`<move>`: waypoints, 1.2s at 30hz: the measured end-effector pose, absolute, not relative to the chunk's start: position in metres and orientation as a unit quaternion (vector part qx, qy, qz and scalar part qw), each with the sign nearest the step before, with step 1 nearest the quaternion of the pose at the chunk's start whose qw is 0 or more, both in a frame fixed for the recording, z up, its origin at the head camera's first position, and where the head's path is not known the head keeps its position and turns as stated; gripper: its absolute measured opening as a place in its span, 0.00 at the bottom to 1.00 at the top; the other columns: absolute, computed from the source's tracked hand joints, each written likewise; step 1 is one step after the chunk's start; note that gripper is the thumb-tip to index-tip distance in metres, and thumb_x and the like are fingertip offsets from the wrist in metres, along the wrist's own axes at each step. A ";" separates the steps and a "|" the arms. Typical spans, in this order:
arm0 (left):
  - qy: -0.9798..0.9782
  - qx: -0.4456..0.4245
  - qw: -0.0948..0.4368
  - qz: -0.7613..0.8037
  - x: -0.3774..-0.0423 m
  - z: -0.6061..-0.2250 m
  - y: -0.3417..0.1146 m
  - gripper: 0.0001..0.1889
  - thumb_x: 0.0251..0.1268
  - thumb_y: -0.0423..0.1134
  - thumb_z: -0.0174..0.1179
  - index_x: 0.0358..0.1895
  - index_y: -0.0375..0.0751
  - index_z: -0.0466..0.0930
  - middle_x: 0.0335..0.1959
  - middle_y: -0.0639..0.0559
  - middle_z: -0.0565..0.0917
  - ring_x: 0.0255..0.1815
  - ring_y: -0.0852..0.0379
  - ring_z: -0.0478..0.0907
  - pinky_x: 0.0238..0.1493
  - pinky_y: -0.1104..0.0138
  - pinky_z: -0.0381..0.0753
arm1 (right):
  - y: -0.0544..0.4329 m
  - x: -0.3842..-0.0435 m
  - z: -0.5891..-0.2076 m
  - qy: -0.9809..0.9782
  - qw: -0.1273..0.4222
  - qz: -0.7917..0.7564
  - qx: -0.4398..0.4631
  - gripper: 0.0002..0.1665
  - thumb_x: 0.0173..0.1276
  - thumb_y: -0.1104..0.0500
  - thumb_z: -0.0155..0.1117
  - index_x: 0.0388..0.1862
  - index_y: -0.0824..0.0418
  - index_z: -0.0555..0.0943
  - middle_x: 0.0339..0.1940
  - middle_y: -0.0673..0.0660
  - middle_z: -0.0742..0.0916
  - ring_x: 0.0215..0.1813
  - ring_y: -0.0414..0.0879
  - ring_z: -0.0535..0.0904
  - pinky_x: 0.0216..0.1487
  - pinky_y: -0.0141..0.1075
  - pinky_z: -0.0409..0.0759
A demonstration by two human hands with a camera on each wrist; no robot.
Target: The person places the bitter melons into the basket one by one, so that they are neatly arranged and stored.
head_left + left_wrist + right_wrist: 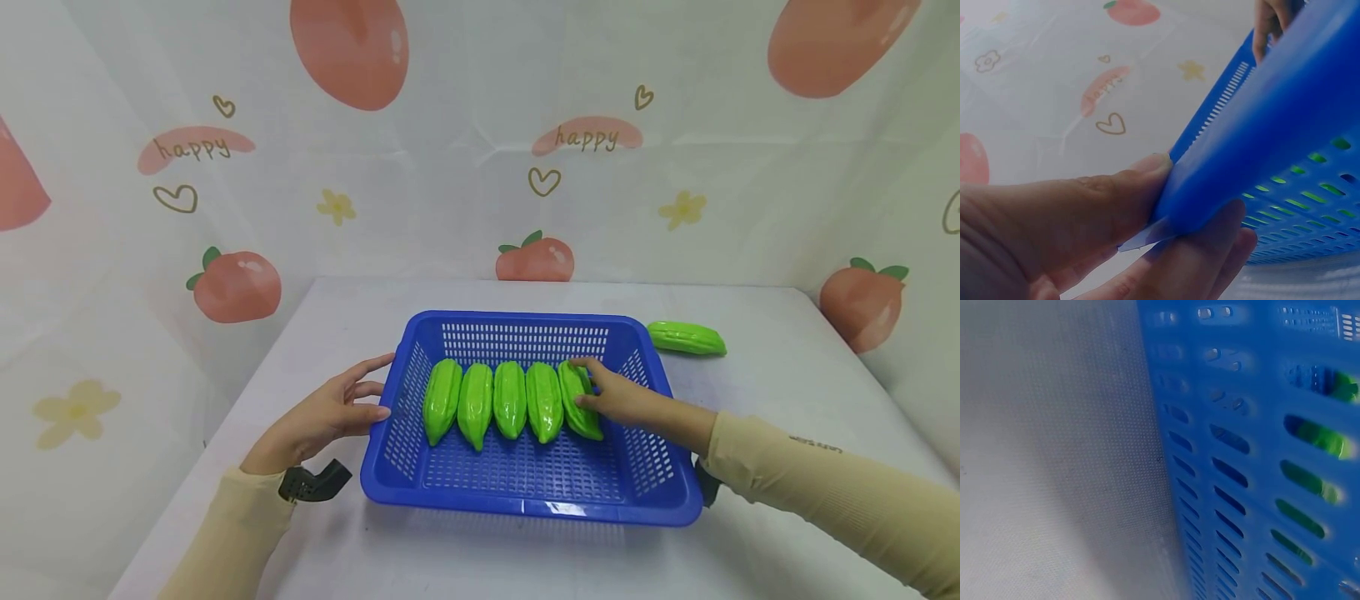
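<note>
A blue plastic basket (570,510) with slotted walls stands on the table, holding a row of several glossy green bitter melons (510,400), side by side with their pointed ends toward me. At the basket's left side, my left hand (326,417) pinches the rim between thumb and fingers; the left wrist view shows the thumb (1141,175) on one face of the rim and fingers behind it. Inside the basket, my right hand (618,396) grips the rightmost bitter melon (576,392), thumb and fingers at its sides. In the right wrist view the basket wall (1229,487) hides this hand.
Another bitter melon (686,338) lies on the white table (780,367) behind the basket's right corner. A printed fabric backdrop (450,183) surrounds the table's back and sides. Dark wrist devices (315,482) sit on both sleeves.
</note>
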State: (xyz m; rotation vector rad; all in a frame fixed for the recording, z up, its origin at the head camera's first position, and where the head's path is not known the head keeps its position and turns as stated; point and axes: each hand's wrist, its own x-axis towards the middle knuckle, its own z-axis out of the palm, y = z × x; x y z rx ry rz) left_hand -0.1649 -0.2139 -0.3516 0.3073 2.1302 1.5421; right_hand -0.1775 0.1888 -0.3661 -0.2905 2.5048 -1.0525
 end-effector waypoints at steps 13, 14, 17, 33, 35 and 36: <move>0.778 0.116 0.246 0.566 -0.165 -0.353 -0.215 0.45 0.64 0.39 0.64 0.78 0.50 0.45 0.62 0.32 0.72 0.50 0.45 0.83 0.54 0.52 0.81 | 0.191 -0.178 -0.365 0.897 0.120 -0.400 -0.145 0.29 0.72 0.64 0.54 0.68 0.73 0.61 0.64 0.78 0.70 0.67 0.73 0.63 0.64 0.63 0.68; 0.778 0.117 0.246 0.566 -0.165 -0.353 -0.215 0.45 0.64 0.39 0.64 0.78 0.50 0.44 0.62 0.32 0.72 0.49 0.45 0.83 0.54 0.52 0.81 | 0.190 -0.178 -0.365 0.898 0.113 -0.399 -0.147 0.29 0.72 0.64 0.54 0.67 0.73 0.62 0.65 0.78 0.70 0.68 0.73 0.63 0.64 0.64 0.67; 0.778 0.116 0.246 0.567 -0.165 -0.352 -0.215 0.45 0.64 0.39 0.64 0.78 0.50 0.45 0.61 0.32 0.73 0.49 0.44 0.83 0.54 0.52 0.81 | 0.190 -0.178 -0.365 0.900 0.099 -0.398 -0.148 0.29 0.72 0.64 0.54 0.68 0.73 0.62 0.66 0.78 0.69 0.69 0.73 0.61 0.66 0.65 0.64; 0.781 0.105 0.244 0.565 -0.165 -0.351 -0.213 0.45 0.63 0.39 0.65 0.78 0.50 0.46 0.61 0.32 0.73 0.49 0.44 0.84 0.54 0.51 0.81 | 0.201 -0.179 -0.360 0.833 0.025 -0.514 -0.204 0.23 0.75 0.63 0.52 0.65 0.70 0.66 0.62 0.71 0.77 0.64 0.65 0.73 0.60 0.48 0.79; 0.784 0.103 0.241 0.562 -0.164 -0.350 -0.213 0.45 0.62 0.39 0.65 0.78 0.50 0.46 0.62 0.31 0.72 0.49 0.44 0.84 0.54 0.51 0.81 | 0.203 -0.179 -0.360 0.812 0.027 -0.539 -0.222 0.22 0.75 0.64 0.51 0.64 0.71 0.67 0.60 0.72 0.78 0.61 0.61 0.76 0.57 0.40 0.80; 0.786 0.103 0.240 0.560 -0.164 -0.350 -0.213 0.45 0.62 0.39 0.65 0.78 0.50 0.46 0.62 0.31 0.72 0.49 0.44 0.83 0.54 0.51 0.81 | 0.204 -0.179 -0.360 0.802 0.029 -0.550 -0.230 0.21 0.75 0.64 0.52 0.63 0.71 0.67 0.59 0.72 0.78 0.60 0.58 0.78 0.56 0.37 0.81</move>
